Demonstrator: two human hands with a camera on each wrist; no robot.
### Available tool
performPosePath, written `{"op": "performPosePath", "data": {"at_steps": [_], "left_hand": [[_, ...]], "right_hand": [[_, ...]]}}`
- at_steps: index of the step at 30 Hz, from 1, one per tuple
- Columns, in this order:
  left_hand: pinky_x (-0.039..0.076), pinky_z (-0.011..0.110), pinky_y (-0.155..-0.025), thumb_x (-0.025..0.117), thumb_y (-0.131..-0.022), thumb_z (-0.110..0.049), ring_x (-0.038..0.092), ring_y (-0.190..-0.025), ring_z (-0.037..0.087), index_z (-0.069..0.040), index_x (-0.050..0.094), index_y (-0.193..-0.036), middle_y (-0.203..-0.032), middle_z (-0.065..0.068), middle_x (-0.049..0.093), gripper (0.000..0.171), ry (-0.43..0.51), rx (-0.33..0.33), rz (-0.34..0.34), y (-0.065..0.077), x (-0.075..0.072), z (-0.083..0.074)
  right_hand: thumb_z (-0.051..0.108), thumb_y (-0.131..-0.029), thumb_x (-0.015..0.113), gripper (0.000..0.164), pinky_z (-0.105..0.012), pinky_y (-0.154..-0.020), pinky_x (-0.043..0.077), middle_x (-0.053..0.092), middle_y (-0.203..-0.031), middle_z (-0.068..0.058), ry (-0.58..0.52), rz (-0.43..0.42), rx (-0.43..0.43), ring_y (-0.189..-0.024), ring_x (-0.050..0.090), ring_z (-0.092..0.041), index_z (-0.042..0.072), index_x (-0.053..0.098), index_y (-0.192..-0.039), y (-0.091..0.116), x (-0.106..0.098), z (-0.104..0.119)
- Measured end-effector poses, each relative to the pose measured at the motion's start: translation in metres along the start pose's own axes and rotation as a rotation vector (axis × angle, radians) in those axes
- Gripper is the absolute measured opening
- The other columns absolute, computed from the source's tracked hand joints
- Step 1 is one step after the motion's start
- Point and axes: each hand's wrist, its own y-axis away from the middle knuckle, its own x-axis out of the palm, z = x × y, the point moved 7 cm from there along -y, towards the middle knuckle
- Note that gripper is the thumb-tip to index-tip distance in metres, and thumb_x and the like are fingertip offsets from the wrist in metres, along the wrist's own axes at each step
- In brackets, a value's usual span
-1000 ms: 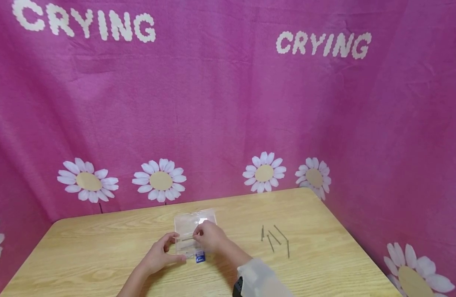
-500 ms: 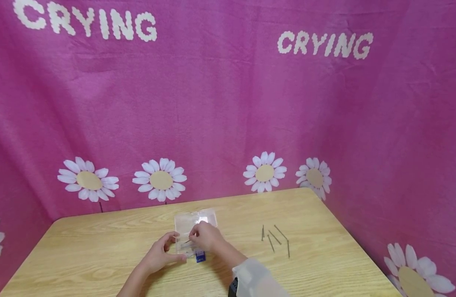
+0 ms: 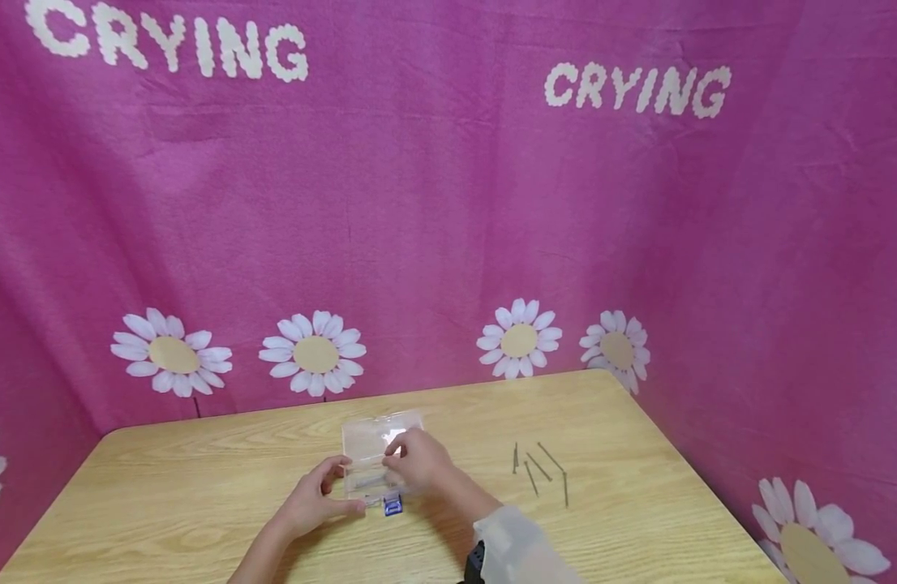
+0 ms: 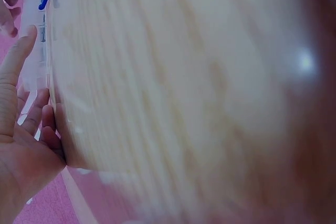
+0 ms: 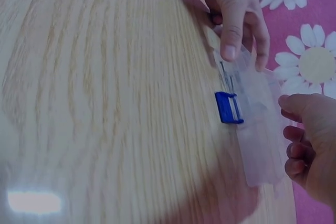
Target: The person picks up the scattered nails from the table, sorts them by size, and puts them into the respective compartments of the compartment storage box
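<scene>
A clear plastic compartment box (image 3: 362,439) stands with its lid raised at the front middle of the table. My left hand (image 3: 313,501) grips its left end, thumb at the near side and fingers at the far side. A blue latch (image 5: 226,107) sits on the near edge. In the right wrist view, thin metal nails (image 5: 226,74) lie in the near compartment. Over the box's right part, my right hand (image 3: 421,462) hovers with loosely bent fingers. No object shows between its thumb and index finger, which stand apart.
Several loose nails (image 3: 539,467) lie spread on the wooden table (image 3: 638,519) to the right of the box. A pink curtain with daisies (image 3: 448,203) hangs close behind the table and at both sides.
My right hand, earlier pinching a nail over the box, moved slightly left, then back right with its fingers parted and the nail gone from them. My left hand stays on the box.
</scene>
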Motion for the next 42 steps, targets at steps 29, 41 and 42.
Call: {"op": "performPosePath", "data": {"at_steps": [29,41,42], "left_hand": [[0.032,0.027,-0.071,0.086,-0.063,-0.025,0.04,-0.086,0.018,-0.008,0.054,-0.118,-0.107,0.01,0.055,0.066,-0.011,0.019,-0.007,0.0,0.001,0.003],[0.033,0.029,-0.075,0.086,-0.064,-0.022,0.041,-0.09,0.019,-0.009,0.053,-0.121,-0.112,0.01,0.055,0.067,-0.009,-0.026,0.003,-0.001,0.002,0.004],[0.033,0.028,-0.075,0.086,-0.064,-0.022,0.041,-0.09,0.019,-0.009,0.053,-0.121,-0.112,0.009,0.055,0.067,-0.01,-0.03,0.001,-0.001,0.002,0.004]], "right_hand": [[0.021,-0.088,0.063,0.019,-0.029,-0.065,0.041,0.059,-0.083,-0.005,-0.104,-0.133,0.072,-0.074,0.05,-0.014,0.006,0.067,-0.099,0.031,-0.068,-0.08],[0.02,-0.084,0.067,0.017,-0.03,-0.068,0.043,0.059,-0.084,-0.005,-0.138,-0.229,0.178,-0.076,0.051,-0.015,0.008,0.068,-0.096,0.051,-0.093,-0.134],[0.019,-0.084,0.067,0.016,-0.031,-0.068,0.043,0.059,-0.083,-0.005,-0.144,-0.237,0.188,-0.076,0.051,-0.015,0.008,0.068,-0.095,0.053,-0.094,-0.139]]}}
